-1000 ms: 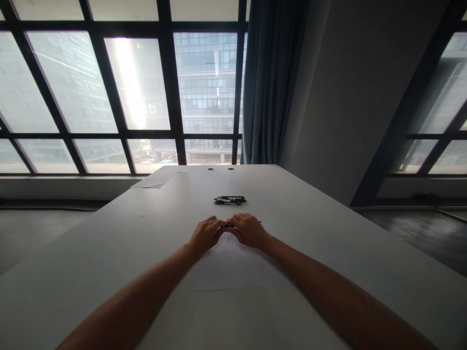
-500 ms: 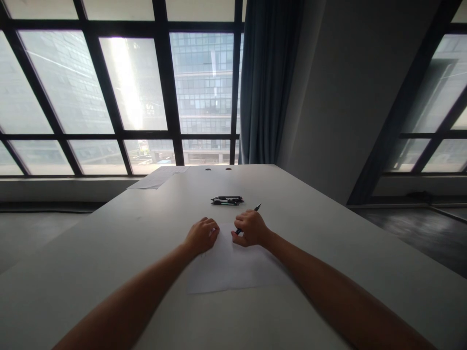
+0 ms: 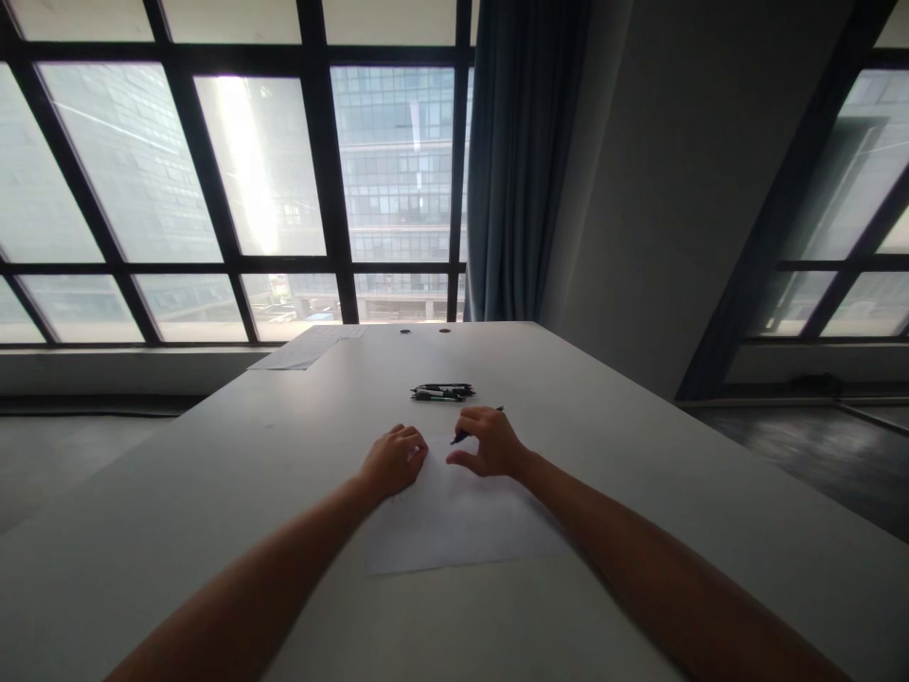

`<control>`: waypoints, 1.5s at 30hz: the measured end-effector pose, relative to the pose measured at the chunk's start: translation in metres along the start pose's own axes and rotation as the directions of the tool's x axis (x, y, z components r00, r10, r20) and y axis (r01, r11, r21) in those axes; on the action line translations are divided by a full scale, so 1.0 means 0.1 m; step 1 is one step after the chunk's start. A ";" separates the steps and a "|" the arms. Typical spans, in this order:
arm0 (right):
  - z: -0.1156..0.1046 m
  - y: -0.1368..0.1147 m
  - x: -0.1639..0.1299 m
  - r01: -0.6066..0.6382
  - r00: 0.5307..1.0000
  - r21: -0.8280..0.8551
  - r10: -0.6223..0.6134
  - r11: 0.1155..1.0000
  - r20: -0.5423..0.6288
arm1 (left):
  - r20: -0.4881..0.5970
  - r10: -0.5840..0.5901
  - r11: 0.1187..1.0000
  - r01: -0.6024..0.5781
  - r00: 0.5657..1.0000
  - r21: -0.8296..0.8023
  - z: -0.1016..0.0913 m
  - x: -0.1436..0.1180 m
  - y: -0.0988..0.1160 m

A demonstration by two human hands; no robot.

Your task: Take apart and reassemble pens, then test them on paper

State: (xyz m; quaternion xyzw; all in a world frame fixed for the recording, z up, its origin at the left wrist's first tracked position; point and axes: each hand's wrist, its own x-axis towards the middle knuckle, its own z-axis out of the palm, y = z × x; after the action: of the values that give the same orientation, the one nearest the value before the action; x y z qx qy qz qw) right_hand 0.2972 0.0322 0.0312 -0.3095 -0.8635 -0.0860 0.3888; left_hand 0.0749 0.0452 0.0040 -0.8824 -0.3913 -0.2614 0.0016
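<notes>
The right hand (image 3: 490,443) grips a dark pen (image 3: 463,435), its tip over the far end of a white sheet of paper (image 3: 454,521) lying mid-table. The left hand (image 3: 392,460) is curled loosely, empty, on the sheet's far left corner. A cluster of pens (image 3: 442,391) lies beyond on the table (image 3: 213,493), papers (image 3: 307,348) at its far left corner.

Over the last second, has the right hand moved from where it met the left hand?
Yes. The right hand has drawn rightward, away from the left hand, judged against the pens; it holds a pen.
</notes>
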 end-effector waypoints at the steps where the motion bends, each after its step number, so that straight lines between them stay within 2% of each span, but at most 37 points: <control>1: -0.01 0.03 0.02 -0.090 0.992 0.126 0.100 0.988 -0.074 | 0.004 0.000 1.000 0.000 1.000 -0.003 0.00 0.00 0.00; 2: -0.02 0.06 0.05 -0.181 0.963 0.268 0.226 0.946 -0.145 | 0.007 0.000 1.000 0.000 1.000 -0.007 0.00 0.00 0.00; 4: -0.07 0.16 0.11 -0.302 0.839 0.565 0.495 0.768 -0.225 | 0.012 0.002 1.000 -0.002 1.000 -0.017 0.00 0.00 0.00; 6: -0.12 0.27 0.15 -0.299 0.698 0.791 0.687 0.534 -0.200 | 0.010 0.005 1.000 -0.005 1.000 -0.026 0.00 0.01 0.00; 7: -0.14 0.32 0.16 -0.273 0.653 0.856 0.738 0.438 -0.169 | 0.009 0.005 1.000 -0.005 1.000 -0.029 0.00 0.01 0.00; 9: -0.18 0.39 0.16 -0.235 0.603 0.915 0.787 0.329 -0.128 | 0.008 0.007 0.999 -0.006 1.000 -0.034 0.00 0.01 0.00; 11: -0.20 0.42 0.13 -0.241 0.577 0.918 0.807 0.314 -0.125 | 0.011 0.007 0.999 -0.007 1.000 -0.036 -0.01 0.02 0.00; 17: -0.20 0.40 0.14 -0.454 0.598 0.738 0.785 0.500 -0.164 | 0.017 0.009 0.999 -0.009 1.000 -0.034 0.00 0.01 0.00; 21: -0.29 0.38 0.20 -0.473 0.608 0.729 0.782 0.494 -0.137 | 0.003 0.015 0.999 -0.015 1.000 -0.033 0.01 0.01 -0.01; 25: -0.36 0.35 0.21 -0.607 0.569 0.714 0.819 0.350 0.082 | -0.003 0.009 0.999 -0.009 1.000 -0.031 0.00 0.01 0.00; 27: -0.34 0.33 0.19 -0.648 0.582 0.700 0.789 0.302 0.198 | -0.002 0.008 1.000 -0.008 1.000 -0.029 -0.01 0.02 0.01; 31: -0.19 0.25 0.13 -0.697 0.652 0.574 0.714 0.430 0.256 | 0.009 0.005 1.000 -0.005 1.000 -0.028 -0.02 0.02 0.02; 36: 0.02 0.16 0.02 -0.767 0.632 0.526 0.573 0.367 0.522 | 0.002 0.013 0.999 -0.013 1.000 -0.038 -0.03 0.01 0.02; 40: 0.11 0.13 -0.05 -0.778 0.628 0.407 0.592 0.478 0.504 | -0.003 0.016 0.999 -0.017 1.000 -0.047 -0.02 0.01 0.02; 45: 0.13 0.09 -0.04 -0.797 0.604 0.287 0.681 0.532 0.414 | -0.005 0.017 0.999 -0.018 1.000 -0.047 0.00 0.01 0.01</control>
State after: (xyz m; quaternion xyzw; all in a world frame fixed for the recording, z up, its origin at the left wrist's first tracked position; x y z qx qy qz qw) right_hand 0.2967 0.0426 0.0185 -0.5587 -0.6846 0.3276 0.3344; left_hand 0.0759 0.0456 0.0049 -0.8850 -0.3773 -0.2723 -0.0159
